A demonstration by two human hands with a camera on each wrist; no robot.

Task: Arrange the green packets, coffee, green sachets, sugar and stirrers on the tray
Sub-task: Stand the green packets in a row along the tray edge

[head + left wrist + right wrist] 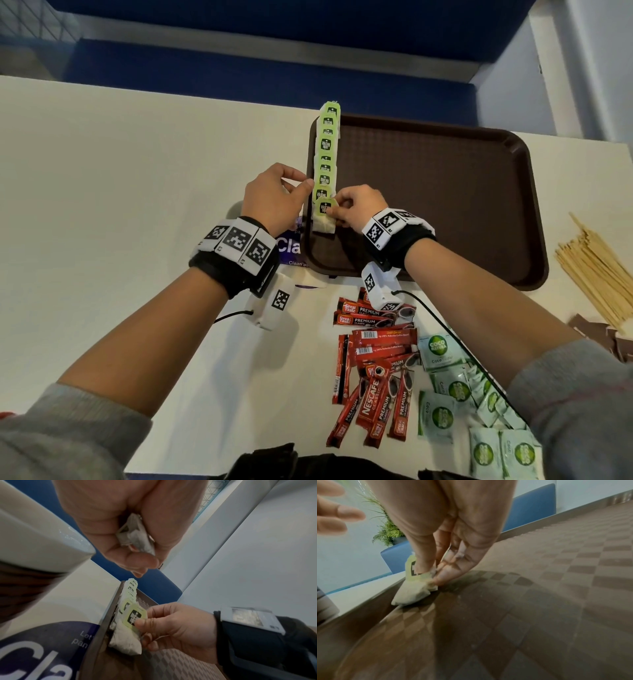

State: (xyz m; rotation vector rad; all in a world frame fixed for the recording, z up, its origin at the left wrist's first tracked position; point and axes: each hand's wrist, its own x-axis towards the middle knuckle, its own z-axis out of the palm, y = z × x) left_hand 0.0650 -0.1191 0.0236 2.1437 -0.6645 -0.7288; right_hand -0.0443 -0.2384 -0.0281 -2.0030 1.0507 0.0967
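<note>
A row of green packets (327, 150) with black labels lies along the left rim of the brown tray (445, 205). My right hand (337, 207) pinches the green tag of the nearest packet (323, 210), whose white bag rests on the tray floor (539, 601). In the right wrist view the thumb and fingertips (440, 577) close on that packet (412, 588). My left hand (281, 195) hovers just left of the row, outside the rim. Its palm grips a small bundle of packets (135, 538). Red coffee sticks (373, 377), green sachets (462, 394), wooden stirrers (596, 270) and brown sugar packets (603, 335) lie on the table.
A purple printed leaflet (287, 246) lies partly under the tray's near left corner. The white table (120, 171) stretches to the left. Blue seating (239, 78) runs behind the table's far edge. A dark object (274, 459) sits at the near edge.
</note>
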